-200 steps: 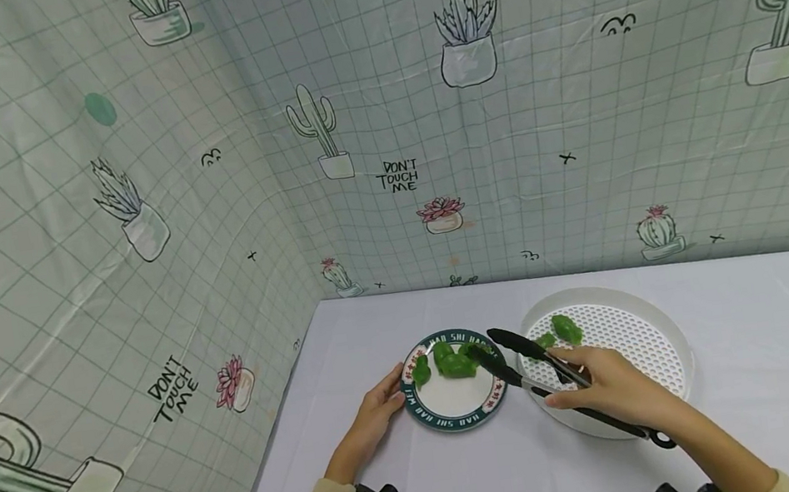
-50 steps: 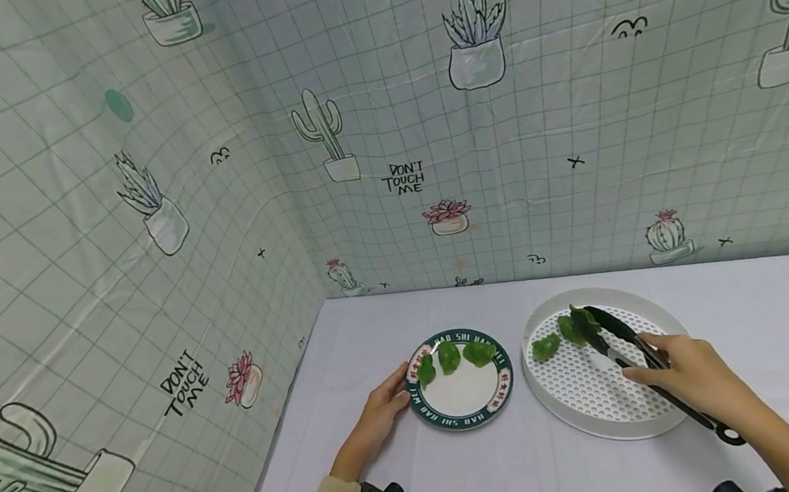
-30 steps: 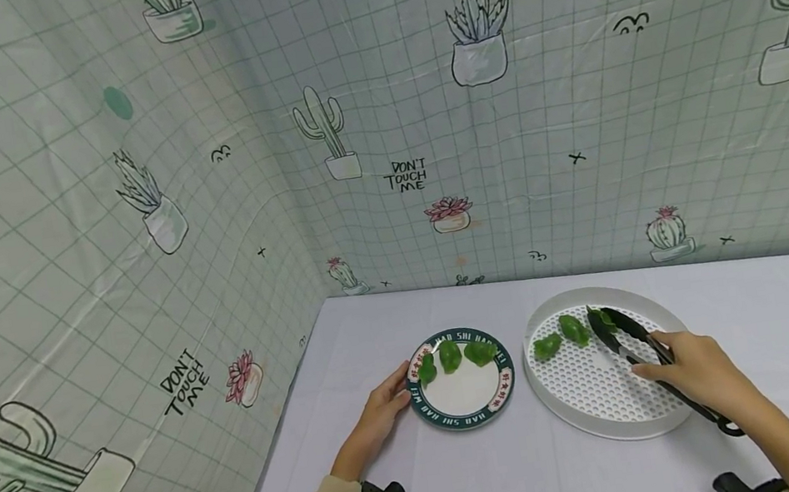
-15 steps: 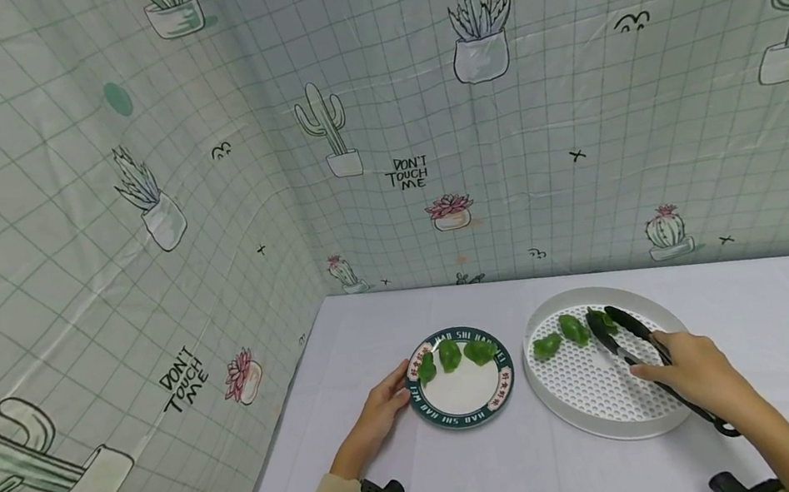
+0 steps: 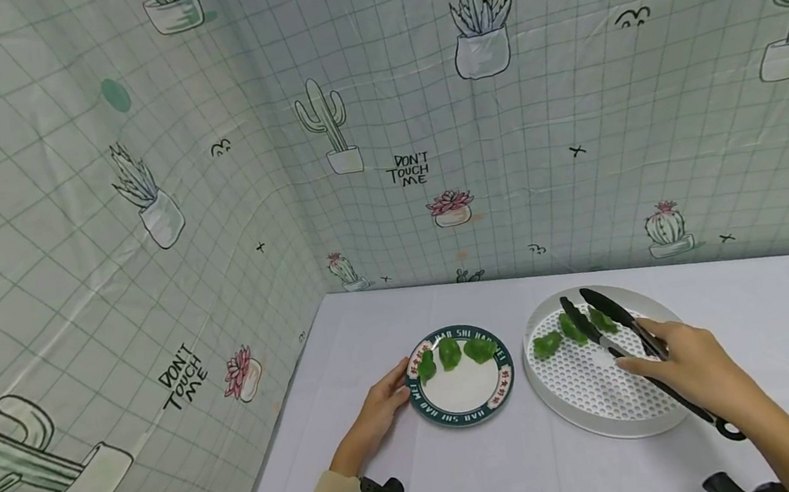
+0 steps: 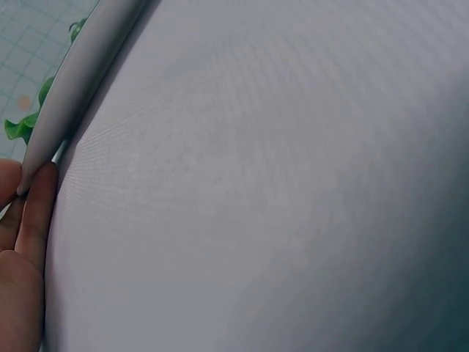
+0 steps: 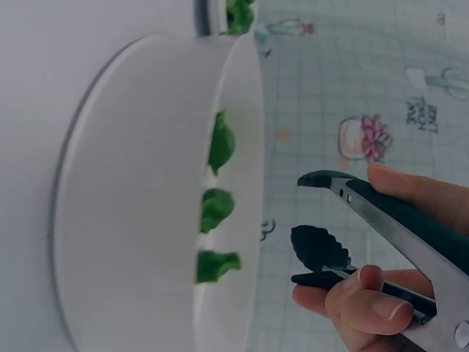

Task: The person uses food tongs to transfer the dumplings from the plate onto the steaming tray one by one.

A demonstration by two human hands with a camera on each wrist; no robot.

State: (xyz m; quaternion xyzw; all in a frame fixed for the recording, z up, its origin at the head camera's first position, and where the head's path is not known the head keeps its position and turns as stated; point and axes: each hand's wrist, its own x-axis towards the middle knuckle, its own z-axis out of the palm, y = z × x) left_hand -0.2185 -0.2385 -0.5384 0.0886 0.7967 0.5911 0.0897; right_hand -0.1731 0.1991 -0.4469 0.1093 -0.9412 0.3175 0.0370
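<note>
three green pieces (image 5: pixel 449 354) lie on the plate (image 5: pixel 458 388), leftward of the tongs (image 5: pixel 588 329) your right fingers (image 5: pixel 658 328) grip, their parted tips above the white tray (image 5: pixel 588 387), while your left fingers (image 5: pixel 388 382), nearer, pinch the plate's left rim.

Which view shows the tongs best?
Head: the tongs show from tips to end ring, held in the right hand. Right wrist shows the parted tips closer but crops the ring end; left wrist shows no tongs.
</note>
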